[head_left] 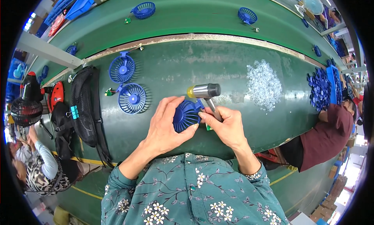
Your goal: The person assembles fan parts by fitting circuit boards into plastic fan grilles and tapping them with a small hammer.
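Observation:
My left hand (160, 127) is wrapped round a blue round fan housing (184, 116) with slatted ribs, held low over the table's near side. In my right hand (227, 130) is a small mallet (204, 91) with a yellow face and a black face on a metal head. Its head points up, beyond the housing. The right thumb and fingertips also touch the housing's edge. A bit of green circuit board (209, 127) shows beside the right fingers. To the left lie two more blue housings, a far one (123, 69) and a nearer one (133, 98).
A heap of small clear pieces (265, 84) lies right of centre, with blue pieces (319, 88) and a blue bin (333, 84) beyond. A black mesh bag (84, 108) lies left. Behind runs a green conveyor (191, 16) carrying housings. Co-workers sit at both sides.

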